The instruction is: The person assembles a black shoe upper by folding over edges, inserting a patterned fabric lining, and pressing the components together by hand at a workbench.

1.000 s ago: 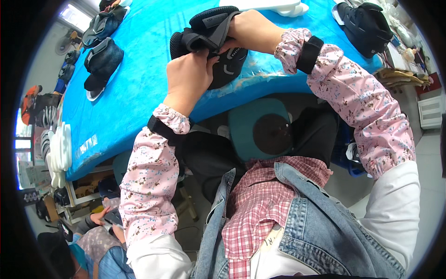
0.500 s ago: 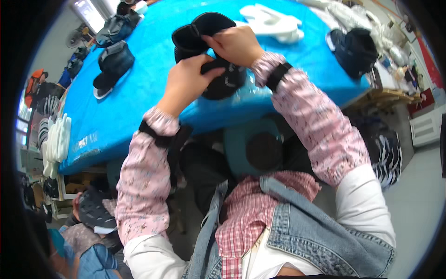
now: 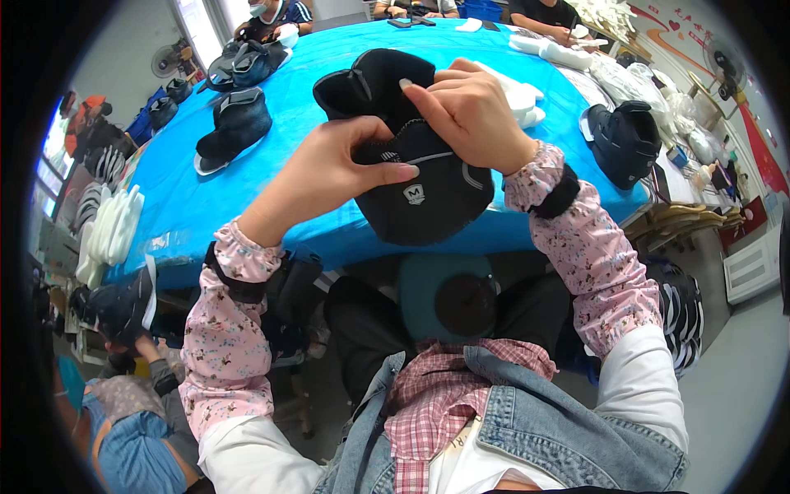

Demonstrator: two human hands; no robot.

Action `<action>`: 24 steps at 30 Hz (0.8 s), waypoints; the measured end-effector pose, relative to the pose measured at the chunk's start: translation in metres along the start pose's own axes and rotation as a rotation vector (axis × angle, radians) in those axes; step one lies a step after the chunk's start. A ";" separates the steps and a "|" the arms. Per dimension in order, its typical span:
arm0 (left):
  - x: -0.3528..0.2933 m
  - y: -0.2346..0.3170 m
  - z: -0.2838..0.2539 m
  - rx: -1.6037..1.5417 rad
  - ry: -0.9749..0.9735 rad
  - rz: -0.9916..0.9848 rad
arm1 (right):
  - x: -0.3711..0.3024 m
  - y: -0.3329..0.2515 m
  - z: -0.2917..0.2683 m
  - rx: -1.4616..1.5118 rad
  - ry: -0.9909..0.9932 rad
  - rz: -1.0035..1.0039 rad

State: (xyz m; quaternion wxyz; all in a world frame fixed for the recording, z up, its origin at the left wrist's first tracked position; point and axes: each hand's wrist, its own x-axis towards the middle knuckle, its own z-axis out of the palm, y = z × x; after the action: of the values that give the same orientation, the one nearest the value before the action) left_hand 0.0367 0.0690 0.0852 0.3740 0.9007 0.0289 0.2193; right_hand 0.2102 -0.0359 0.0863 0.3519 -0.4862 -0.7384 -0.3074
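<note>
A black padded high-top shoe upper point(image 3: 420, 216), its toe toward me and a small pale emblem on its front, is held over the near edge of the table. My left hand point(image 3: 329, 169) is closed on the left side of its opening, thumb on the outside and fingers hidden inside. With my right hand point(image 3: 479, 119) I grip the right side of the opening, the thumb reaching over the inner lining. Behind my right hand lie white foot-shaped pieces point(image 3: 527, 99), partly covered by it.
A blue-covered table point(image 3: 288, 99) spreads ahead. Black shoe uppers stand on it at left point(image 3: 234, 128) and right point(image 3: 623, 148). White foot-shaped forms point(image 3: 111, 235) are stacked at the left edge. Co-workers sit across the table, and another person point(image 3: 136, 436) bends at lower left.
My hands and the shoe upper have come nearer, and its front now shows more fully. The view has tilted up, bringing the people at the far side into sight.
</note>
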 end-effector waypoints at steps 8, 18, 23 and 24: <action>-0.012 0.034 0.012 -0.078 0.117 0.017 | 0.007 0.006 -0.006 0.030 0.061 0.064; -0.033 0.040 0.005 0.402 0.070 0.264 | -0.004 -0.032 -0.028 0.445 -0.504 0.338; -0.051 0.043 0.004 0.620 -0.083 0.389 | -0.017 -0.046 -0.048 0.339 -0.538 -0.068; -0.051 0.040 0.005 0.624 -0.082 0.382 | -0.018 -0.051 -0.045 0.269 -0.512 -0.080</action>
State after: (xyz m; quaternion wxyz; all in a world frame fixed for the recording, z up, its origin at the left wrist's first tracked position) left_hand -0.0119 0.0257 0.0899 0.0347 0.9686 -0.0894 0.2294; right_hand 0.1774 -0.0976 0.0913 0.2031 -0.4676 -0.8558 -0.0876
